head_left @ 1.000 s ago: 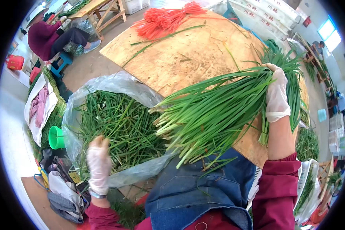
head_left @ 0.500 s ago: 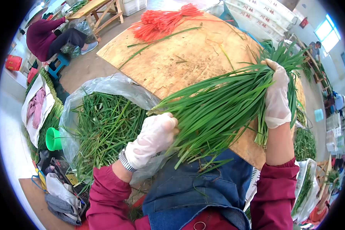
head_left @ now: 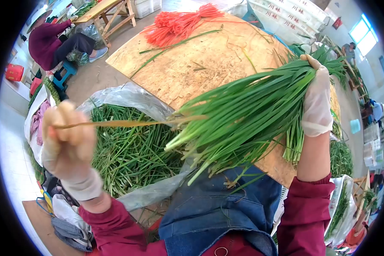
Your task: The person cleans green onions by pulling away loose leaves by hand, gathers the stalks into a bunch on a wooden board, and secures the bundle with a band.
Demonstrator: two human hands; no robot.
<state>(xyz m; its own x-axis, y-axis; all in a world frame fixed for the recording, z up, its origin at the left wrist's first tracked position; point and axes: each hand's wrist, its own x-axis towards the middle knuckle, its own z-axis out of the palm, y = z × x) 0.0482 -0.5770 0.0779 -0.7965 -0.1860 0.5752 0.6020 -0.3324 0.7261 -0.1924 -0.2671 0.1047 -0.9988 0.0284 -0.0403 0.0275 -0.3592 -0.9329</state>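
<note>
My right hand (head_left: 318, 96), in a thin whitish glove, is closed around the leafy end of a bunch of garlic chives (head_left: 247, 111). The pale stem ends point left, over the board's near edge and my lap. At the left, my gloved left hand (head_left: 70, 138) is smeared by motion, its fingers pinched on a long yellow-brown withered leaf (head_left: 128, 123). That leaf stretches across to the stem ends of the bunch. Below it, a clear plastic bag (head_left: 151, 102) holds a heap of loose green leaves (head_left: 132, 149).
The wooden board (head_left: 158, 81) bears a pile of red ties (head_left: 175, 27) and stray leaves. White crates (head_left: 281, 19) are stacked behind it. A co-worker (head_left: 51, 40) sits on a blue stool (head_left: 65, 73) at the upper left. More chives (head_left: 340, 158) lie at the right.
My left hand has moved left and up, away from the bunch, drawing out the withered leaf. My right hand and the bunch have shifted slightly right.
</note>
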